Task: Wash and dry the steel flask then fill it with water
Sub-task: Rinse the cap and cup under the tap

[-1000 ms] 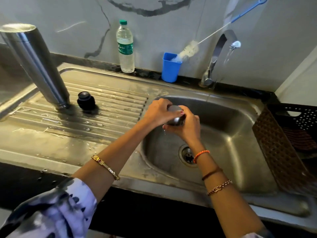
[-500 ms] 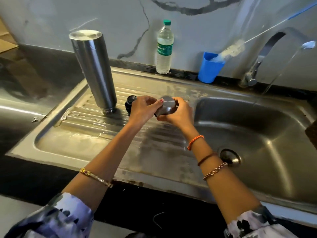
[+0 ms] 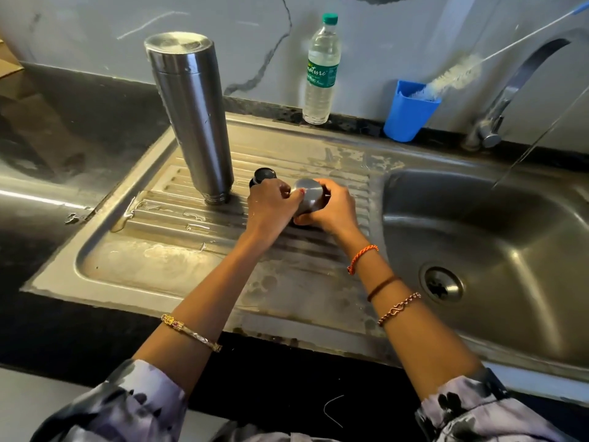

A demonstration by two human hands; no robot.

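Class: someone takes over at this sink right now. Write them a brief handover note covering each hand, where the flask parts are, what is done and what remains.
Both hands, left hand and right hand, hold the steel cap low over the drainboard.
Flask stands mouth-down on the drainboard, draining; black stopper is beside it.
Tap is running.
Flask looks washed.
Left: set the cap down, dry the parts, fill the flask with water.

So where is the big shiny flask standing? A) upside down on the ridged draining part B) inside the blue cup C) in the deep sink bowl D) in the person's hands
A: the steel flask stands mouth-down on the ridged drainboard, left of the hands, which hold a small steel cap instead.
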